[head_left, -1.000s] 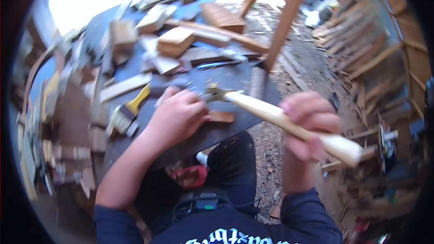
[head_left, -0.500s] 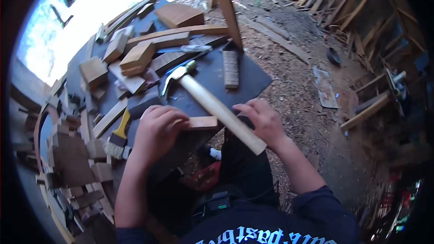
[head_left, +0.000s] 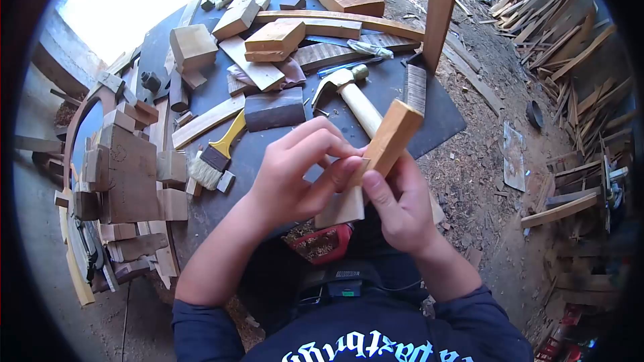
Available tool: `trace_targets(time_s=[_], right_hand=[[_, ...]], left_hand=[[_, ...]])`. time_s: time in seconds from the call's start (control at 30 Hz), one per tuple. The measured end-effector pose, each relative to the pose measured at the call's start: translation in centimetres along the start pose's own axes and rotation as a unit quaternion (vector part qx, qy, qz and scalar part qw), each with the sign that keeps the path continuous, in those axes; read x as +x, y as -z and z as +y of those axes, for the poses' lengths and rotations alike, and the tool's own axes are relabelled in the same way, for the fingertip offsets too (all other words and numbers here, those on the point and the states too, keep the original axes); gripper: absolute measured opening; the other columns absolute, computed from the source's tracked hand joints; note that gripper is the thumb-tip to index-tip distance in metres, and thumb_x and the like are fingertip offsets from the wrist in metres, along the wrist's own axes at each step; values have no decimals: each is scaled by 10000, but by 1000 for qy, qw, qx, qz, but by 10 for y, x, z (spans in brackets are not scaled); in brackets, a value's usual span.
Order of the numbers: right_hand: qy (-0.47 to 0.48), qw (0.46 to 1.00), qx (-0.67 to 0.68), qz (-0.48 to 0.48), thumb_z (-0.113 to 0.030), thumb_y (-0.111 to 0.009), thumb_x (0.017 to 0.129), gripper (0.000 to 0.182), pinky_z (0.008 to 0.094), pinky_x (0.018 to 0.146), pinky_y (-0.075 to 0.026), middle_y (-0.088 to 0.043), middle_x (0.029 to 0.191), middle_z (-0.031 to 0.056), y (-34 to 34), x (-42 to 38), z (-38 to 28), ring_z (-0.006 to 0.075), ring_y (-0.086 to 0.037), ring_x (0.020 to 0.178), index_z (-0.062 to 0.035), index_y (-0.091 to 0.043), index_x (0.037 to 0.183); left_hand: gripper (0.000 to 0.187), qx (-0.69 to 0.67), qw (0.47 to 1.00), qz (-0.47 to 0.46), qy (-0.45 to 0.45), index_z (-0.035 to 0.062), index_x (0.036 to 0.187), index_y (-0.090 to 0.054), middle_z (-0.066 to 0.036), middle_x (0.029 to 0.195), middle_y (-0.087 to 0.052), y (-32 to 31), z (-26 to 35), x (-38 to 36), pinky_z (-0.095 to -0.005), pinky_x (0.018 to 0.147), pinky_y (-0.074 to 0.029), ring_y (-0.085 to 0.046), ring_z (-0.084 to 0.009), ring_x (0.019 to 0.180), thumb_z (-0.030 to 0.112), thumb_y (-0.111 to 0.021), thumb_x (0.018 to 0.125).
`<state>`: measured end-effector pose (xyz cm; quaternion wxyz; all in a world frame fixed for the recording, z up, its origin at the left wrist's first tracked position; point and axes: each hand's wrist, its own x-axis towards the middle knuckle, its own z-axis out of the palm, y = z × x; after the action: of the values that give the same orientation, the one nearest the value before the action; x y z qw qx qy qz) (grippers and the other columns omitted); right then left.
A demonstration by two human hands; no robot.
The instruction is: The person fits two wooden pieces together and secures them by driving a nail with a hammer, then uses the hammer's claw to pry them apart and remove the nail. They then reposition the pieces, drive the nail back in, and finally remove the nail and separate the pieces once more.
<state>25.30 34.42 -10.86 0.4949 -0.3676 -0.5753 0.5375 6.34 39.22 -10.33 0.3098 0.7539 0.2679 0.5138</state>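
Note:
My right hand (head_left: 406, 211) grips a wooden block (head_left: 396, 135) held up at a slant, its thumb pressed along the near face. A paler wood piece (head_left: 341, 209) sits below the block, overlapping it under the fingers. My left hand (head_left: 302, 171) is closed in a pinch against the block's left side. Between its thumb and fingertip shows a thin, small nail (head_left: 365, 159), mostly hidden. Behind the block lies a claw hammer (head_left: 359, 106), its handle pointing toward me and partly covered by the block and right hand.
A yellow-handled brush (head_left: 225, 144) and a dark block (head_left: 274, 108) lie left of the hammer on the dark table (head_left: 443, 121). Wood offcuts (head_left: 274, 39) crowd the back. Stacked wood (head_left: 131, 174) stands at left. A red container (head_left: 322, 245) holding shavings is below my hands.
The wooden block has come up off the table into my right hand. My left hand has moved right, pinching beside it. The view has shifted, so the table sits farther right.

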Motion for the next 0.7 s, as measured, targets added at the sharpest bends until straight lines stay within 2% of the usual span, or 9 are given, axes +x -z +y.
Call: trace_targets(time_s=[0.07,0.1,0.13,0.17,0.2,0.3,0.4,0.6,0.7], right_hand=[[-3,998,63,-18,-255,-530,1089,338,306,800,-561,-631,1063,101,2,1,10,181,-687,940,7,-446,1284],[-7,995,94,-28,-281,-489,1108,315,300,780,-557,-627,1036,93,3,2,13,175,-689,905,-3,-444,1249],[-10,999,48,-6,-330,-460,1113,336,300,724,-549,-589,968,92,-2,3,6,161,-667,802,-17,-419,1227],[-19,997,69,-16,-330,-461,1112,336,300,713,-549,-584,961,92,-1,2,6,162,-661,792,-16,-420,1225],[-29,995,90,-23,-329,-462,1111,336,300,702,-548,-578,955,92,2,1,7,162,-654,781,-15,-422,1223],[-25,994,104,-27,-321,-467,1108,327,294,664,-542,-564,938,91,2,0,8,161,-630,733,-12,-425,1209],[-25,995,93,-23,-312,-466,1109,319,278,656,-534,-569,936,84,-1,-2,9,151,-629,729,-11,-426,1203],[-26,996,89,-13,-300,-464,1109,298,253,634,-527,-574,928,72,-2,-2,12,124,-618,719,-13,-434,1186],[-16,996,85,2,-294,-474,1106,286,248,630,-525,-573,931,67,-3,-1,14,119,-615,715,-18,-439,1175]], left_hand=[[91,116,990,-31,-69,9,875,-619,-96,776,-597,7,-6,2,-325,565,-494,-629,-219,638,22,-700,913],[86,126,988,-38,-78,12,870,-614,-99,772,-590,8,-7,1,-335,562,-489,-621,-235,633,24,-691,908],[82,135,986,-45,-86,14,866,-610,-102,768,-584,7,-6,0,-345,559,-484,-613,-251,628,26,-682,902],[77,142,984,-53,-94,17,861,-605,-105,764,-577,6,-7,-1,-355,556,-480,-605,-267,623,28,-673,897],[88,114,989,-56,-78,15,841,-593,-113,744,-558,4,-11,-3,-384,550,-467,-588,-298,615,48,-653,895],[110,63,994,-79,-35,5,828,-589,-122,721,-547,8,-12,-5,-401,542,-461,-577,-310,596,65,-645,902],[118,1,997,-66,-39,-7,818,-595,-127,700,-541,4,-12,-5,-392,535,-460,-577,-305,585,59,-630,908],[128,-14,999,-43,-24,-8,807,-627,-129,682,-562,-5,-13,-8,-365,539,-470,-591,-287,578,63,-627,913],[167,-92,994,-22,56,-8,792,-639,-120,658,-574,-11,-12,-11,-346,536,-463,-583,-235,553,78,-621,934]])
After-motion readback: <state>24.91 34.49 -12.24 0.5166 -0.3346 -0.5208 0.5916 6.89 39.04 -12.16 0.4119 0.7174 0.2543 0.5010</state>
